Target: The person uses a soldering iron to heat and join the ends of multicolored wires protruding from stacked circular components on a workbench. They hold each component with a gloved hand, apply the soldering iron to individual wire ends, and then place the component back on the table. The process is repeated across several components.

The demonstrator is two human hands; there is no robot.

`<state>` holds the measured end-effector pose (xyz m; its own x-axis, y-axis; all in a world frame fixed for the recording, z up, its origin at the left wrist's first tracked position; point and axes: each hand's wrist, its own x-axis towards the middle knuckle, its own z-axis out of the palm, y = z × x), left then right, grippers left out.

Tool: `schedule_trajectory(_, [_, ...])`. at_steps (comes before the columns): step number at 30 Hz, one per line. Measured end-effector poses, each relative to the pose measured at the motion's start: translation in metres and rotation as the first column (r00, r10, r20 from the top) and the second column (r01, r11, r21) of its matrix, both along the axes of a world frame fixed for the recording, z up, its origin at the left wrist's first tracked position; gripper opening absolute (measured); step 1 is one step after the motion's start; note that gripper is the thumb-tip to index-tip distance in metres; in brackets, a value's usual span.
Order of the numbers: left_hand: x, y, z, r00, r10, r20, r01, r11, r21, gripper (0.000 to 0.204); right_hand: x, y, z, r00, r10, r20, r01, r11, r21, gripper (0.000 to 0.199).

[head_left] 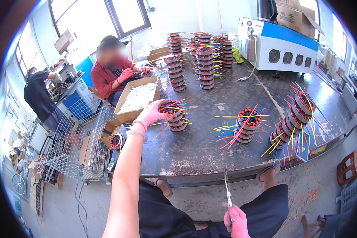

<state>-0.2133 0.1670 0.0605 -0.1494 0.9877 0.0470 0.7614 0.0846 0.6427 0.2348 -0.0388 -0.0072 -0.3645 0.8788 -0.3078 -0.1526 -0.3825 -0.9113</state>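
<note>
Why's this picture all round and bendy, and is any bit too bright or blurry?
Head view: the fisheye lens curves the table and leaves black corners; the window glares white; a blurry patch covers the face of the seated person.

Showing upper R, cardboard box (291, 19) atop blue-and-white machine (283, 39) w/ row of fans (274, 56); at L, dark-clad co-worker (36, 93) bhd wire cage (77, 152), nr bright window (81, 18).

Bright overall — upper-left window (85, 18) blown out to white, wall (174, 20) beside it pale and washed. Soft sheen on dark tabletop (236, 92). Strong fisheye: straight edges bow, corners black, bluish fringe along rim. Seated person's face (110, 54) blurred out — foreground mostly sharp, far edges softer.
</note>
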Motion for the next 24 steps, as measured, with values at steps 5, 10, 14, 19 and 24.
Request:
schedule_trajectory(5, [-0.010,-0.004,0.001,0.997,-0.073,0.001,0.072,0.997,0.035,0.089,0.001,-0.002,0.001,1.000,0.010,-0.025,-0.011,1.000,-0.023,0.040])
schedule_trajectory(10, [0.004,-0.019,0.025,0.977,-0.072,-0.202,0.109,0.978,0.180,0.065,0.003,-0.003,0.004,0.999,-0.021,-0.034,0.021,1.000,-0.024,0.040])
schedule_trajectory(14, [0.072,0.005,0.043,0.994,-0.103,0.038,0.089,0.957,0.275,0.040,0.012,-0.001,0.005,0.998,-0.062,-0.010,0.062,0.998,-0.015,0.040])
schedule_trajectory(19, [0.176,0.033,0.038,0.906,-0.272,-0.323,0.350,0.912,0.215,0.065,0.035,0.001,0.005,0.992,-0.124,-0.010,0.120,0.980,-0.157,0.042])
schedule_trajectory(24, [0.251,0.074,0.023,0.860,-0.401,-0.316,0.425,0.905,0.007,0.106,0.048,0.003,0.011,0.972,-0.233,-0.013,0.230,0.967,-0.105,0.029])
